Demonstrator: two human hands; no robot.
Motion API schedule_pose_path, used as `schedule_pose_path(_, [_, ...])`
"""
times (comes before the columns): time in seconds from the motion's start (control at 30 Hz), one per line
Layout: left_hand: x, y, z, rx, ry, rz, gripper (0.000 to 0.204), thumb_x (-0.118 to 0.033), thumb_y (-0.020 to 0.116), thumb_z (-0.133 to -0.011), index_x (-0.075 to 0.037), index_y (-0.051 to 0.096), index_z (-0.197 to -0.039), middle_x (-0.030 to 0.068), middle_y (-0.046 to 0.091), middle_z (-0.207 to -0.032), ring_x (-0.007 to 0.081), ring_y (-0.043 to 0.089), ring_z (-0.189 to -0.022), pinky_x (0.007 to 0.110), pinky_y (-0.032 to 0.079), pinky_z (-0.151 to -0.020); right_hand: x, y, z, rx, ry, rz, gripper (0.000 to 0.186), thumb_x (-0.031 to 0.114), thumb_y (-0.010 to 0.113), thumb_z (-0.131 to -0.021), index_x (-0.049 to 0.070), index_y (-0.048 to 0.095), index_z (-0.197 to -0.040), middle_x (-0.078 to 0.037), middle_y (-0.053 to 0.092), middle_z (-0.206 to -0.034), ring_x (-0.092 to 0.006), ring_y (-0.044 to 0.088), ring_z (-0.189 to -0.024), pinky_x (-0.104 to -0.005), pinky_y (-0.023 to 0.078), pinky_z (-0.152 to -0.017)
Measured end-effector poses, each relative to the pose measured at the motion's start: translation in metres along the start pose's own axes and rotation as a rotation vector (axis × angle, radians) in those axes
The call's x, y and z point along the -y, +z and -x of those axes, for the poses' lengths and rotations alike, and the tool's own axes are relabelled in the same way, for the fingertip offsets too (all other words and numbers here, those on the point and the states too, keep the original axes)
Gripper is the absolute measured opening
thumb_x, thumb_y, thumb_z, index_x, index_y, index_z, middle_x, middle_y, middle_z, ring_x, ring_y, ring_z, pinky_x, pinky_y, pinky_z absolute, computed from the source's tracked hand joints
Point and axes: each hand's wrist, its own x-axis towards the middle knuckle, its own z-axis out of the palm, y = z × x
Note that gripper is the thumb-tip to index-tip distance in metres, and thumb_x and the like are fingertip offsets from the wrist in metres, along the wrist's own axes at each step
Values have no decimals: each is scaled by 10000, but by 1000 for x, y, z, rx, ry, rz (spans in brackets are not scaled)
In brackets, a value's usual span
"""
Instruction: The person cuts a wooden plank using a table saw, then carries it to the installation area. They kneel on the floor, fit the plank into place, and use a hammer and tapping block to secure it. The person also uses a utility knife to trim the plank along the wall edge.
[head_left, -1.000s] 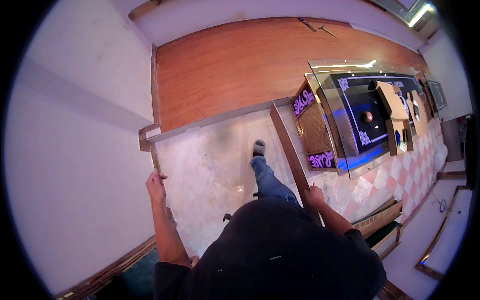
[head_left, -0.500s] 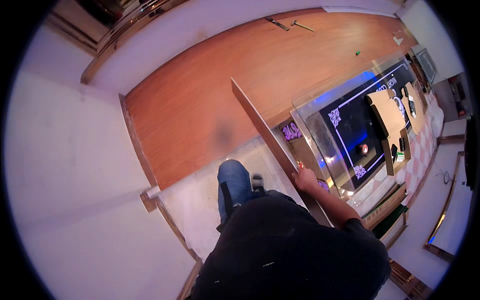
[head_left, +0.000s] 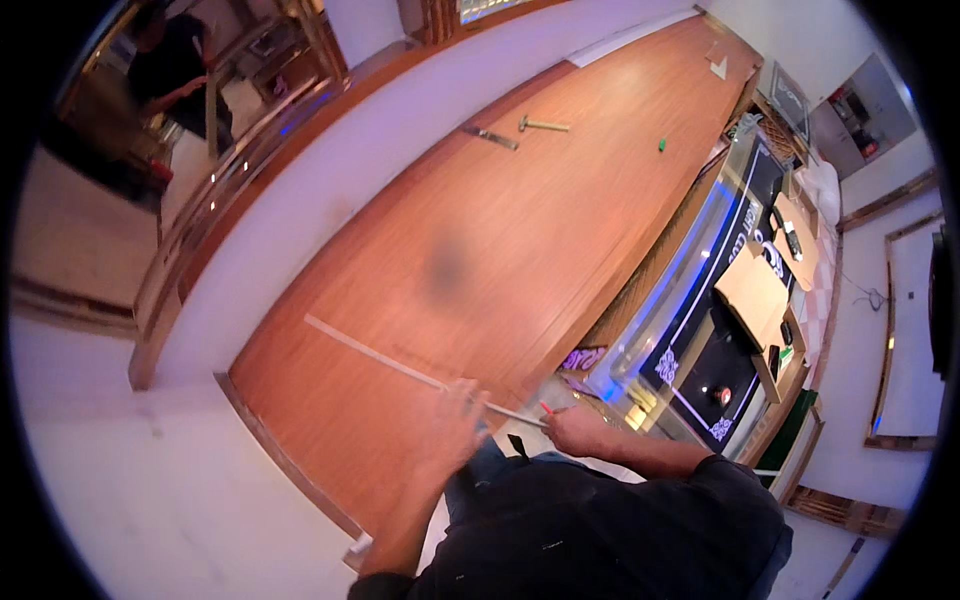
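Observation:
A long, thin, pale strip (head_left: 372, 352) runs from the reddish-brown wood surface (head_left: 560, 240) to my hands. It looks like a board's edge, but I cannot tell for sure. My left hand (head_left: 455, 415) reaches over the strip, its fingers smeared by motion. At the strip's near right end, my right hand (head_left: 580, 433) is closed around a slim red stick (head_left: 547, 408), like a pencil. Whether that hand also grips the strip is hidden.
Right of me stands a glass-topped dark table (head_left: 690, 365) bearing opened cardboard (head_left: 755, 295). On the wood lie a hammer (head_left: 545, 125), a dark flat tool (head_left: 490, 138) and a small green object (head_left: 662, 145). A mirror (head_left: 175, 110) at upper left reflects a person.
My left hand has come into view over the strip. The board that my right hand held slanting beside the table has swung left, away from it. My view has turned and moved.

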Motion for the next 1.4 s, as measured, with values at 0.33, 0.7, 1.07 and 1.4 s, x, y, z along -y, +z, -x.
schedule_pose_path(0.33, [56, 13, -261, 764, 2, 222, 224, -308, 613, -968, -127, 724, -1039, 198, 736, -904, 420, 715, -845, 555, 541, -701, -47, -247, -31, -699, -194, -45, 262, 207, 582, -961, 97, 701, -1167, -143, 707, -1083, -363, 711, -938, -464, 551, -814])
schedule_pose_path(0.7, [161, 87, -594, 586, -312, -13, 301, -318, 670, -967, -30, 751, -1002, 293, 704, -830, 491, 704, -802, 583, 552, -746, -394, -374, -131, -300, 448, -579, 443, 323, 576, -997, 83, 644, -1363, -278, 712, -1137, -439, 704, -1035, -523, 562, -913])
schedule_pose_path(1.07, [183, 203, -987, 560, -585, 34, 413, -362, 677, -962, 18, 740, -1111, 321, 715, -1012, 487, 700, -967, 565, 544, -881, -701, -614, -312, -247, 256, -616, 503, 473, 538, -1019, 143, 640, -1385, -223, 714, -1234, -418, 680, -1148, -506, 536, -992])
schedule_pose_path(1.4, [169, 415, -1431, 727, -477, 77, 555, -487, 672, -949, 45, 745, -1088, 342, 706, -1052, 494, 701, -1015, 559, 560, -909, -956, -882, -311, -574, 482, -955, 485, 483, 493, -1064, 52, 716, -1043, -236, 727, -977, -363, 718, -911, -461, 531, -782])
